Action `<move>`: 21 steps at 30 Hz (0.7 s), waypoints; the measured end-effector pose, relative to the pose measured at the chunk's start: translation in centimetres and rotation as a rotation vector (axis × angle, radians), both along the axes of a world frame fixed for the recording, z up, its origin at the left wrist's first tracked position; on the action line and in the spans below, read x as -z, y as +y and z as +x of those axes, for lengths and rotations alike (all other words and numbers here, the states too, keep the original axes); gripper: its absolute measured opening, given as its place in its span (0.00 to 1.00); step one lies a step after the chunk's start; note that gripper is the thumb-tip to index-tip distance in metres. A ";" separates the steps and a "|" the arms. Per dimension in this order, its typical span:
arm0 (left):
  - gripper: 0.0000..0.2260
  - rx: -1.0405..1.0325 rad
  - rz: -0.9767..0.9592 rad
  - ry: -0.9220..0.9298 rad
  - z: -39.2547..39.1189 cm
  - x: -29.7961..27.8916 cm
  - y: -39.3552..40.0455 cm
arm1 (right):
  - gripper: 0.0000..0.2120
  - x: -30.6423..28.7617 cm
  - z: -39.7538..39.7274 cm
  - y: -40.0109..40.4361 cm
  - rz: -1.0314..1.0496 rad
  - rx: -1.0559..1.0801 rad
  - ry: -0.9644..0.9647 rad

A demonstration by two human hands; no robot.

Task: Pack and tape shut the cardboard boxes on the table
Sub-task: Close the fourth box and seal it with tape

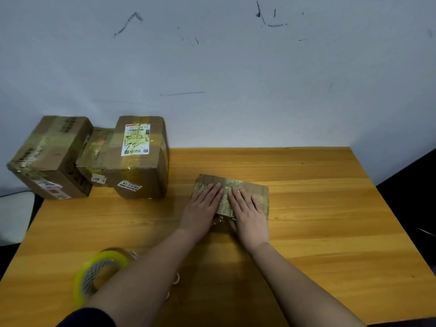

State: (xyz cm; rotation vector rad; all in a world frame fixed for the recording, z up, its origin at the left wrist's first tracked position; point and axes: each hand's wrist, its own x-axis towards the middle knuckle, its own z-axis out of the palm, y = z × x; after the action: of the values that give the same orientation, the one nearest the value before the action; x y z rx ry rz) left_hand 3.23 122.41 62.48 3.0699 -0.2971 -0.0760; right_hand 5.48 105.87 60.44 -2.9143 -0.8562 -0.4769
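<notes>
A small flat cardboard box [258, 191] lies on the wooden table [318, 208] a little right of centre, with shiny clear tape across its top. My left hand [203, 208] and my right hand [247, 211] lie side by side on the box, fingers straight, pressing on the taped seam. A roll of yellowish clear tape [99, 274] rests on the table near the front left, partly behind my left forearm. Three taped boxes stand at the table's back left: a left one [50, 156], a small middle one [95, 156] and a taller labelled one [139, 159].
A pale wall with dark scuff marks rises right behind the table. The leftmost box overhangs the table's left edge. A small pinkish object [175, 279] lies on the table between my forearms; I cannot tell what it is. Dark floor shows on the right.
</notes>
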 end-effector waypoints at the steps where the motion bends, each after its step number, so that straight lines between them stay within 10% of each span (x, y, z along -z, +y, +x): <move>1: 0.39 -0.003 0.007 -0.001 0.1 -0.3 0.0 | 0.39 -0.1 0.0 0.0 0.005 0.002 0.009; 21: 0.30 0.056 0.034 0.133 0.1 -3.0 0.8 | 0.40 0.2 -0.4 2.2 0.032 0.122 0.073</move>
State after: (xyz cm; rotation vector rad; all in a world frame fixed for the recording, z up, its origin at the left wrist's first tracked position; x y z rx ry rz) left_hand 3.35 123.23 65.53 3.0708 -0.3769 -0.2895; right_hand 5.09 108.02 60.27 -2.9458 -0.6593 -0.3859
